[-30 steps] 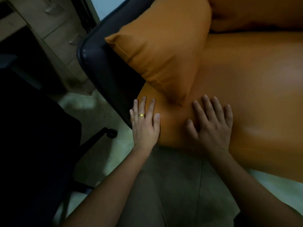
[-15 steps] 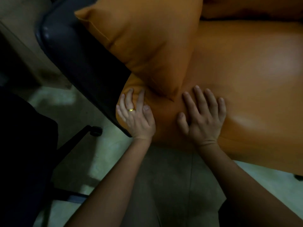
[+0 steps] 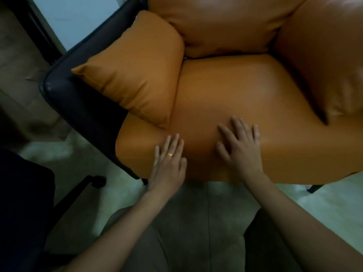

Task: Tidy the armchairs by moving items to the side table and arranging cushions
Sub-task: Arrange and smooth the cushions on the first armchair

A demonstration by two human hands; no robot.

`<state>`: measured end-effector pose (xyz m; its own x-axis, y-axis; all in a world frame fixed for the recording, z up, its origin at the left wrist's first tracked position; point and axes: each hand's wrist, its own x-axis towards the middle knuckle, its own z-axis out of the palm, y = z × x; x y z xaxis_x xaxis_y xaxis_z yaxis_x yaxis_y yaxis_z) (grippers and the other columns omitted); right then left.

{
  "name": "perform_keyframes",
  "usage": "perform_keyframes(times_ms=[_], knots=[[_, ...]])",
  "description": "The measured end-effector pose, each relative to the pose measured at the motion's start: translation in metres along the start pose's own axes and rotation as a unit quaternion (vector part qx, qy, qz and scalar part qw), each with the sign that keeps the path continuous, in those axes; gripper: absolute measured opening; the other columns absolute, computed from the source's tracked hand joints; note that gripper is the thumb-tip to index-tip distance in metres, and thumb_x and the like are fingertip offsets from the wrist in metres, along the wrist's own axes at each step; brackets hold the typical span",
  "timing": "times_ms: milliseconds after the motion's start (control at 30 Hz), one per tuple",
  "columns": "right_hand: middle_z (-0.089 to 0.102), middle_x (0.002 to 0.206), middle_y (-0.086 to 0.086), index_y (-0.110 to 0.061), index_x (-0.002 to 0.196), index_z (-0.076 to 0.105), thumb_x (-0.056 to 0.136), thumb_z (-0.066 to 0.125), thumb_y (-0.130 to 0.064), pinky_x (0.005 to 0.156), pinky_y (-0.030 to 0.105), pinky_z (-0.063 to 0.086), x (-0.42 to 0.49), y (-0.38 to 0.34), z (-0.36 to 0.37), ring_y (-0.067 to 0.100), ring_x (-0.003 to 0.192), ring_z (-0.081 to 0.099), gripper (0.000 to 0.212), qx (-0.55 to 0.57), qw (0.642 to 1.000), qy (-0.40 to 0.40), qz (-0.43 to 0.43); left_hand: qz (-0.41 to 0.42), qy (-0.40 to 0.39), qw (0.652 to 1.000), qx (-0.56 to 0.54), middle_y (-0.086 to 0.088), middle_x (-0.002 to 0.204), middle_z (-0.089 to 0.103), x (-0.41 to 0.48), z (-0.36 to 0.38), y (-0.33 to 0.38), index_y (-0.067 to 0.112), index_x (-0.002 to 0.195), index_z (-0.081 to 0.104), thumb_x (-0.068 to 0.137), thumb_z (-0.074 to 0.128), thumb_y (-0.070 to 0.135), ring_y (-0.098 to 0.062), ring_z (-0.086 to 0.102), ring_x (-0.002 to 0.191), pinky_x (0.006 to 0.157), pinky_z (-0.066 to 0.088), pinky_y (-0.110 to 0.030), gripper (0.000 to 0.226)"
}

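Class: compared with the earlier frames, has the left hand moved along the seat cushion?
Yes. The left hand has slid rightward along the seat cushion, away from the dark armrest frame it sat beside.

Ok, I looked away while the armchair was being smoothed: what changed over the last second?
Both hands slid right along the front of the seat cushion: the left hand left the corner by the dark armrest, the right hand moved toward the middle. Nothing gripped or released; both lie flat. The side cushion still leans on the armrest.

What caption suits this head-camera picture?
Left hand and right hand lie flat on the orange seat cushion of the armchair.
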<state>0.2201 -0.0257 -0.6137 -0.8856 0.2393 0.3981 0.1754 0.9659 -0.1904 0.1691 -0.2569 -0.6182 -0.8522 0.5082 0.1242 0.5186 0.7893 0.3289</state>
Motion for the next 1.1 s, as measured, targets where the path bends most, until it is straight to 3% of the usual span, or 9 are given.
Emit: perform_keyframes(times_ms=[67,167,333,533,767,867,967,1100], knots=[[0.031,0.162,0.009,-0.029,0.15,0.043,0.098,0.038,-0.054,0.123,0.056,0.007,-0.001,0.018,-0.007,0.029,0.152,0.021,0.058,-0.022,1.0,-0.006,0.012,0.039,-0.005,0.999,0.012,0.005,0.169,0.004,0.02,0.001,0.021,0.021,0.16,0.017,0.108,0.027,0.038,-0.011,-0.01,0.154,0.125,-0.007,-0.048,0.055],[0.028,0.164,0.009,-0.03,0.153,0.04,0.098,0.034,-0.06,0.123,0.055,0.005,0.001,0.039,-0.011,0.029,0.153,0.018,0.062,-0.057,0.998,-0.004,0.036,0.064,-0.005,0.997,0.031,0.006,0.168,0.013,0.053,-0.001,0.041,0.024,0.16,0.022,0.108,0.025,0.041,-0.016,0.002,0.156,0.123,0.001,-0.06,0.055],[0.034,0.161,0.008,-0.029,0.152,0.042,0.098,0.03,-0.061,0.122,0.058,0.01,0.014,0.053,-0.008,0.033,0.151,0.023,0.063,-0.081,0.993,0.026,0.077,0.038,0.031,0.998,0.051,0.009,0.167,0.017,0.096,0.009,0.061,0.037,0.157,0.024,0.103,0.021,0.055,-0.02,0.007,0.156,0.119,0.001,-0.066,0.056],[0.046,0.154,0.012,-0.025,0.144,0.054,0.094,0.037,-0.056,0.117,0.061,0.017,0.021,0.062,0.02,0.04,0.142,0.037,0.061,-0.041,0.987,0.146,0.05,0.022,0.132,0.989,0.063,0.008,0.162,0.033,0.111,0.035,0.055,0.038,0.15,0.041,0.096,0.031,0.057,-0.022,0.025,0.152,0.118,0.008,-0.064,0.058],[0.047,0.153,0.01,-0.026,0.144,0.055,0.092,0.041,-0.054,0.116,0.061,0.021,0.018,0.063,0.013,0.039,0.141,0.039,0.06,-0.037,0.989,0.132,0.051,0.009,0.088,0.993,0.076,0.011,0.165,0.024,0.105,0.022,0.064,0.041,0.154,0.031,0.1,0.026,0.056,-0.019,0.015,0.154,0.12,0.003,-0.061,0.056],[0.043,0.156,0.008,-0.027,0.145,0.052,0.093,0.042,-0.054,0.12,0.057,0.016,0.013,0.06,0.002,0.033,0.145,0.035,0.06,-0.006,0.992,0.107,0.067,0.004,0.053,0.995,0.088,0.011,0.167,0.016,0.098,0.015,0.068,0.041,0.157,0.022,0.103,0.02,0.057,-0.018,0.007,0.156,0.121,0.001,-0.061,0.057],[0.038,0.159,0.009,-0.024,0.147,0.049,0.093,0.048,-0.044,0.122,0.054,0.007,-0.006,0.062,-0.005,0.03,0.15,0.027,0.058,0.064,0.977,0.136,0.154,0.007,0.03,0.997,0.072,0.009,0.168,0.012,0.094,0.011,0.081,0.038,0.158,0.019,0.105,0.019,0.055,-0.02,0.003,0.156,0.12,0.0,-0.064,0.056],[0.025,0.163,0.014,-0.017,0.152,0.039,0.094,0.052,-0.037,0.122,0.057,0.008,-0.044,0.081,-0.008,0.031,0.152,0.018,0.062,0.103,0.935,0.176,0.289,0.073,0.01,0.993,0.09,0.008,0.168,0.014,0.091,0.022,0.11,0.037,0.158,0.02,0.105,0.018,0.055,-0.024,0.006,0.156,0.117,0.004,-0.07,0.057]])
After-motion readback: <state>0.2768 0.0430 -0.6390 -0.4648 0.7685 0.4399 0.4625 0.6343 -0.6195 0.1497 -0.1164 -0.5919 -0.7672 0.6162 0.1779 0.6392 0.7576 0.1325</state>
